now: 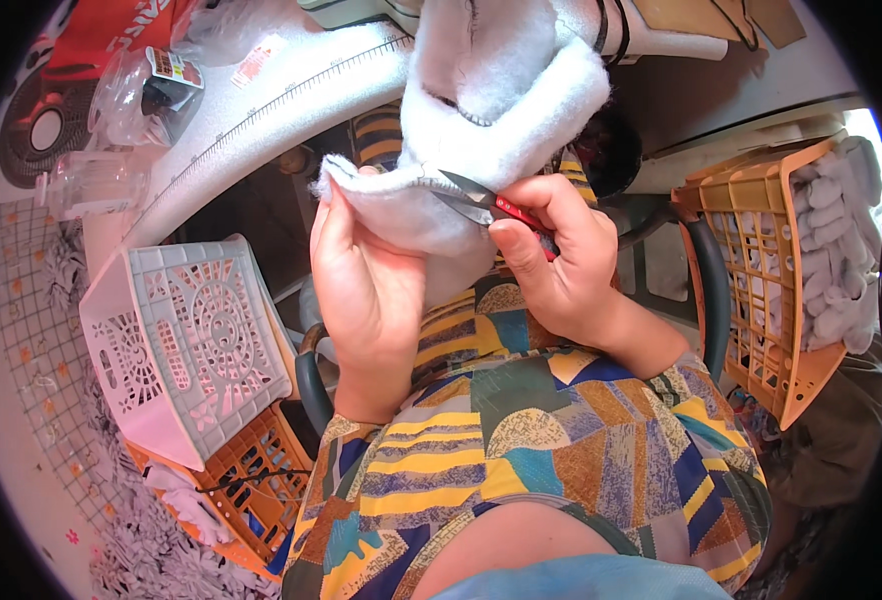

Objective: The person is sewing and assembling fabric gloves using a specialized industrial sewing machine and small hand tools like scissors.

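A fluffy white fabric piece [521, 130] with dark stitching along its edges hangs from the machine table toward my lap. Its near left edge lies in my left hand [366, 270], the thumb pressed against it and the fingers behind the cloth. Red-handled thread snips [509, 208] are gripped in my right hand [561, 255] between thumb and fingers. Their two dark blades stand apart and point left, touching or just in front of the stitched edge. The fingers behind the fabric are partly hidden.
White table edge [291, 95] with ruler marks curves at upper left, carrying a clear plastic jar [96, 183] and a small fan [46, 130]. A white plastic basket [196, 340] stands left above an orange crate [261, 470]. An orange basket [761, 270] of pale fabric pieces stands right.
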A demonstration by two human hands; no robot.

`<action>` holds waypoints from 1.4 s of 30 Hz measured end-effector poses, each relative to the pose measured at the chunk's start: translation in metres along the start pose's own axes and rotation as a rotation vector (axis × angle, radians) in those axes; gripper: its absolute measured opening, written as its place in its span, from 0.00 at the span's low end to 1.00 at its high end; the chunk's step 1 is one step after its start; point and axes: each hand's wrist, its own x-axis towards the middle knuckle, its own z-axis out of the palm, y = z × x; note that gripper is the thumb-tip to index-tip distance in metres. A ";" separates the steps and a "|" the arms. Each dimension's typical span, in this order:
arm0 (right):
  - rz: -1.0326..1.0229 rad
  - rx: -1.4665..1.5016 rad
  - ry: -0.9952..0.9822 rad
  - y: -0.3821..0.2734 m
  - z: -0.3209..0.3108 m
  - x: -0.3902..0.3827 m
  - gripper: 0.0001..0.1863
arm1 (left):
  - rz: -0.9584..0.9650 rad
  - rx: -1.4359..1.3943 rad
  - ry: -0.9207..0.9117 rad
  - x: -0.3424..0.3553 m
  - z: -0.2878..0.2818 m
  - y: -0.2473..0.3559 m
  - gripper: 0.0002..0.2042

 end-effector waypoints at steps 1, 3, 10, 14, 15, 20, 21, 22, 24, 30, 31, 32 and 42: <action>-0.015 -0.024 0.007 -0.001 0.000 0.001 0.15 | -0.004 0.008 0.002 -0.001 0.001 -0.001 0.09; -0.092 -0.071 0.033 -0.001 0.002 0.004 0.14 | -0.005 0.022 0.009 -0.002 0.002 -0.003 0.09; -0.054 -0.115 -0.027 0.001 -0.003 0.011 0.12 | 0.016 0.040 -0.021 0.001 0.000 -0.007 0.09; 0.177 -0.129 -0.043 0.010 -0.030 0.022 0.12 | 0.054 0.063 0.082 0.008 0.007 -0.006 0.09; 0.193 -0.196 -0.039 0.013 -0.041 0.022 0.12 | 0.069 0.079 0.078 0.011 0.010 -0.006 0.09; 0.130 -0.689 0.013 0.030 -0.080 0.024 0.07 | 0.124 0.097 -0.003 0.024 -0.003 -0.011 0.08; -0.054 -0.921 0.088 0.031 -0.080 0.028 0.08 | 0.107 0.086 -0.013 0.028 -0.003 -0.014 0.08; -0.243 -1.150 0.167 0.032 -0.080 0.032 0.09 | 0.099 0.087 0.006 0.031 -0.001 -0.017 0.07; -0.185 -0.664 0.324 0.021 -0.057 0.016 0.10 | 0.092 0.100 -0.004 0.035 0.005 -0.025 0.08; -0.010 -0.328 0.001 0.019 -0.019 0.043 0.11 | 0.208 0.236 -0.134 0.016 0.038 -0.040 0.07; 0.040 -0.231 -0.055 0.023 -0.019 0.045 0.08 | 0.202 0.217 -0.177 0.017 0.038 -0.039 0.07; 0.032 -0.157 -0.108 0.026 -0.019 0.050 0.08 | 0.196 0.197 -0.218 0.017 0.039 -0.036 0.07; -0.237 -0.375 -0.114 0.007 -0.016 0.065 0.09 | 0.721 1.261 -0.540 0.034 0.034 0.034 0.26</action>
